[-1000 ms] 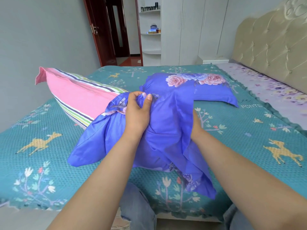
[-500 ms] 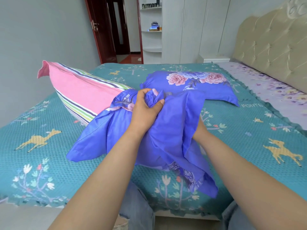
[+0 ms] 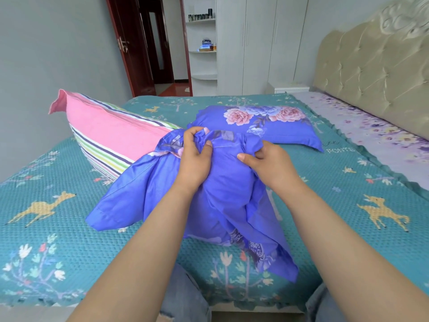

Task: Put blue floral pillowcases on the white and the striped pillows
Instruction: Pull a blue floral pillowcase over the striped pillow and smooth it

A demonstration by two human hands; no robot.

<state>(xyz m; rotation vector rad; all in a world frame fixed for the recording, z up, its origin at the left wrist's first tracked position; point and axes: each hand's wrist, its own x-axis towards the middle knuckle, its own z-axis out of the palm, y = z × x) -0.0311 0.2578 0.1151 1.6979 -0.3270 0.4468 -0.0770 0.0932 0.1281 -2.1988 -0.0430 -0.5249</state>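
The striped pillow [image 3: 109, 138], pink on top with coloured stripes along its side, lies tilted on the bed with its near end inside a blue floral pillowcase [image 3: 222, 196]. My left hand [image 3: 197, 154] is shut on the bunched open edge of that case on its left side. My right hand [image 3: 269, 163] pinches the same edge on the right. Loose blue cloth hangs down over the bed's front edge. Behind lies a second pillow [image 3: 267, 124], fully covered by a blue case with pink roses.
The bed [image 3: 69, 228] has a teal cover with deer and trees. A padded beige headboard [image 3: 376, 73] stands at the right above a purple floral sheet [image 3: 371, 135]. Grey wall to the left; open dark-red door [image 3: 132, 45] and white wardrobe [image 3: 260, 43] at the back.
My right hand has come out from behind the cloth and now grips the case's edge on top. My left hand stays clenched on the bunched edge. The pillow has shifted slightly.
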